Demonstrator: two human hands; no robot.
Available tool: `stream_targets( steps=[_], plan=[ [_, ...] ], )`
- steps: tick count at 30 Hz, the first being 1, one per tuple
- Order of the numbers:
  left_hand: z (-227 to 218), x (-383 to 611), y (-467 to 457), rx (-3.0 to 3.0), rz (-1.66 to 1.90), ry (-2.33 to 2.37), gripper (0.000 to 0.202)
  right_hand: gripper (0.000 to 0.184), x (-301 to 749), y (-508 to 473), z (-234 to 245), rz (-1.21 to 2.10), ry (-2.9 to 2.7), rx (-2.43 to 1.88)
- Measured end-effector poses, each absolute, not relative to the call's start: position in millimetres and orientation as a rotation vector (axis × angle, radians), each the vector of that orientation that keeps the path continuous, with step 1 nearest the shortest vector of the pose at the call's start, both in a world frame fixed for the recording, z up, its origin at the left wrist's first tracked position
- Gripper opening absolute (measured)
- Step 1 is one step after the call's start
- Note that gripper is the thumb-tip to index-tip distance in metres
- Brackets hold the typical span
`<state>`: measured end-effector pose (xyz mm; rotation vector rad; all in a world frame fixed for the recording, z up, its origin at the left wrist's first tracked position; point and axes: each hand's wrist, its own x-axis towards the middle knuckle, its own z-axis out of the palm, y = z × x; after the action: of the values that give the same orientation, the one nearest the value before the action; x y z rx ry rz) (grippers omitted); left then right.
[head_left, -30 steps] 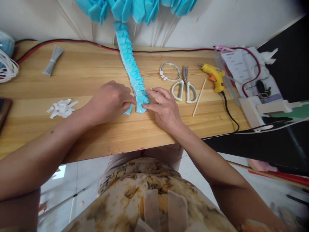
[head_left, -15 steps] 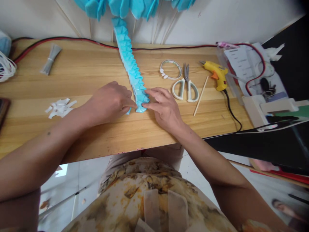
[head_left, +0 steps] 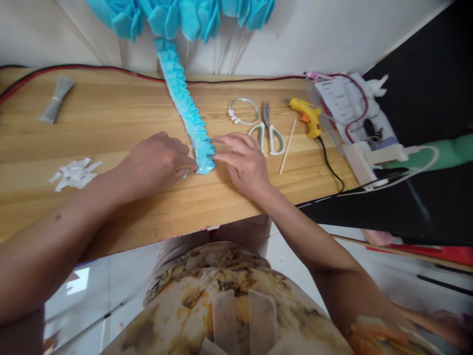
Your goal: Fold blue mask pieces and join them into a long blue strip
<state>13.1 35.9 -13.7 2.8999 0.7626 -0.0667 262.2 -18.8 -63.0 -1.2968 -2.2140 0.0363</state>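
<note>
A long blue strip of overlapping folded pieces [head_left: 188,111] lies on the table, running from the back toward me. At its near end, my left hand [head_left: 155,160] is closed, its index fingertip against the strip's left corner. A small blue bit [head_left: 185,173] peeks out below that finger; whatever the curled fingers hold is hidden. My right hand [head_left: 246,165] is open beside the strip's right edge, fingers stretched out and the tips at or very near the folds.
White paper scraps [head_left: 76,173] and a bundle of thin grey ties [head_left: 58,98] lie left. Right are a tape ring [head_left: 256,109], scissors [head_left: 266,118], a thin stick [head_left: 288,146], a yellow glue gun [head_left: 310,116] and a power strip [head_left: 364,165]. Blue flowers [head_left: 192,17] hang behind.
The view has shifted, moving the table things left in the picture. My right fingers have drawn back from on top of the strip to its right edge. My left hand stays at the near end.
</note>
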Motion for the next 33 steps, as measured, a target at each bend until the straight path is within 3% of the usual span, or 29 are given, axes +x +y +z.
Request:
stream_targets(
  steps=[9,17,21,28,30,33],
  plan=[
    [-20.6,10.0,32.9,2.984,0.048,0.690,0.039,0.042,357.5,-23.6,-11.8,-0.205,-1.853,-2.583],
    [-12.4,13.2,29.9,2.983,-0.028,0.733,0.041,0.028,370.5,-23.7,-8.4,0.043,-1.935,-2.669],
    [-8.8,17.0,28.4,2.943,-0.110,0.786,0.039,0.031,384.6,-34.3,4.4,0.227,-1.738,-2.407],
    [-11.6,15.8,29.0,2.922,-0.040,0.783,0.041,0.018,310.3,-30.2,23.2,0.670,-1.376,-1.229],
    [-12.0,15.1,28.9,2.914,-0.045,0.772,0.041,0.027,275.4,-24.4,19.8,0.699,-1.300,-1.124],
    [-11.6,15.3,28.7,2.907,-0.044,0.776,0.040,0.055,234.8,-16.5,12.0,0.687,-1.257,-1.132]
  ],
)
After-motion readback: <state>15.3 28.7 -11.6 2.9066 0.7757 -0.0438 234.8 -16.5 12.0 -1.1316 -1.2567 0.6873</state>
